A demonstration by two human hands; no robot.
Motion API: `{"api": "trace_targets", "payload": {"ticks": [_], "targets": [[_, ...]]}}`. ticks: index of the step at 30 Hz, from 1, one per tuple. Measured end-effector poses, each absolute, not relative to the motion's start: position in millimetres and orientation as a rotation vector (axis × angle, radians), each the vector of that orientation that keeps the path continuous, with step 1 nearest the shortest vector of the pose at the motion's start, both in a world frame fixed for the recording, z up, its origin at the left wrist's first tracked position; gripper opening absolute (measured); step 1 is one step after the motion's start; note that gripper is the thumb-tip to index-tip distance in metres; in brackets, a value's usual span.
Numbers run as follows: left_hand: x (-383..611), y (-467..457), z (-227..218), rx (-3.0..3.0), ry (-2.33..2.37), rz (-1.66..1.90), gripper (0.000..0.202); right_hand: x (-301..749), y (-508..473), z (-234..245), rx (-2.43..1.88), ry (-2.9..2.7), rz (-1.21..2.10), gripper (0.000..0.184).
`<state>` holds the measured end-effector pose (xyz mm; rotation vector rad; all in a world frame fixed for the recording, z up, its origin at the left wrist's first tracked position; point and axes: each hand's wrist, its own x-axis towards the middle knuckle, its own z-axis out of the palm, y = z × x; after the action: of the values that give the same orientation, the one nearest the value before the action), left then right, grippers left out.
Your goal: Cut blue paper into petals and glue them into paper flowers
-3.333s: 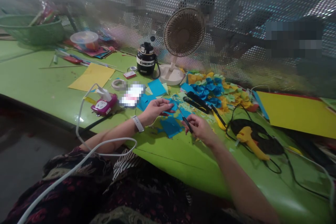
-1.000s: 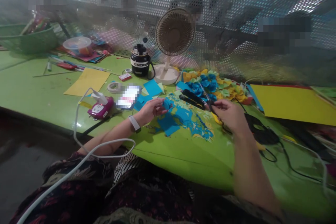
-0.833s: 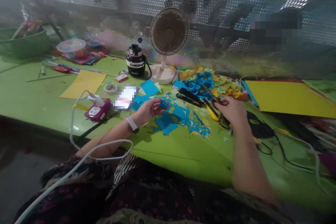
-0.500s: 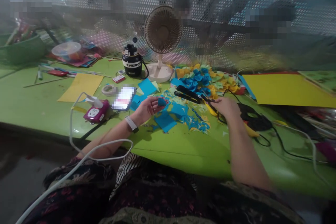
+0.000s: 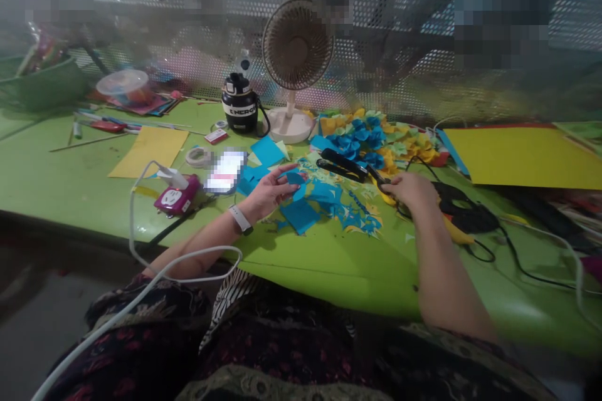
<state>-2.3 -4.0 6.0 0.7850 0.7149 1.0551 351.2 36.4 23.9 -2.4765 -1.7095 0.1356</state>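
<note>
My left hand (image 5: 271, 193) pinches a small cut piece of blue paper (image 5: 295, 180) between thumb and fingers, held above loose paper. Below it lie a blue paper square (image 5: 301, 215) and a spread of blue and pale green scraps (image 5: 358, 212). My right hand (image 5: 412, 193) is low over the table, its fingers closed on what look like dark scissors (image 5: 377, 178), partly hidden by the fingers. Just left of them rests a black stapler (image 5: 342, 165). A yellow tool with a black cable (image 5: 457, 229) lies partly under my right wrist.
Behind the scraps are a heap of blue and yellow paper flowers (image 5: 360, 139), a fan (image 5: 290, 125) and a black bottle (image 5: 239, 106). A phone (image 5: 226, 171), tape roll (image 5: 199, 156) and purple socket block (image 5: 177, 196) stand left. Yellow sheets (image 5: 527, 156) lie right. A white cable (image 5: 188, 263) crosses my left forearm.
The blue piece in my left hand has turned and shows more of its surface, with the thumb now across it. My right hand stays at the scissors. The whole view has shifted slightly.
</note>
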Motion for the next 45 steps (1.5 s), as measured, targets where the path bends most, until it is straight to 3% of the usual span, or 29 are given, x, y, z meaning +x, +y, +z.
{"api": "trace_targets", "payload": {"ticks": [3, 6, 9, 11, 15, 26, 34, 39, 45], "targets": [[-1, -5, 5, 0.794, 0.713, 1.098, 0.057, 347, 32, 31, -2.416, -1.655, 0.108, 0.014], [3, -8, 6, 0.819, 0.697, 1.152, 0.063, 317, 19, 38, -2.084, -1.557, 0.104, 0.025], [9, -15, 6, 0.865, 0.663, 1.181, 0.066, 262, -6, 38, -1.608, -1.653, 0.808, 0.042], [13, -19, 7, 0.895, 0.642, 1.169, 0.066, 225, -23, 34, -1.353, -1.743, 1.186, 0.044], [16, -24, 8, 0.905, 0.617, 1.107, 0.063, 190, -40, 25, -1.191, -1.695, 1.369, 0.043], [-3, -14, 13, 0.913, 0.657, 0.929, 0.063, 201, -38, 34, -1.284, -1.701, 1.132, 0.044], [-7, -8, 10, 0.929, 0.788, 0.876, 0.040, 209, -33, 35, -1.261, -1.640, 1.130, 0.043], [-10, -4, 11, 0.972, 0.885, 0.953, 0.044, 242, -11, 32, -1.340, -1.548, 0.768, 0.031], [-14, 0, 19, 0.993, 1.000, 1.180, 0.036, 261, 7, 11, -1.614, -1.904, 0.335, 0.013]]}}
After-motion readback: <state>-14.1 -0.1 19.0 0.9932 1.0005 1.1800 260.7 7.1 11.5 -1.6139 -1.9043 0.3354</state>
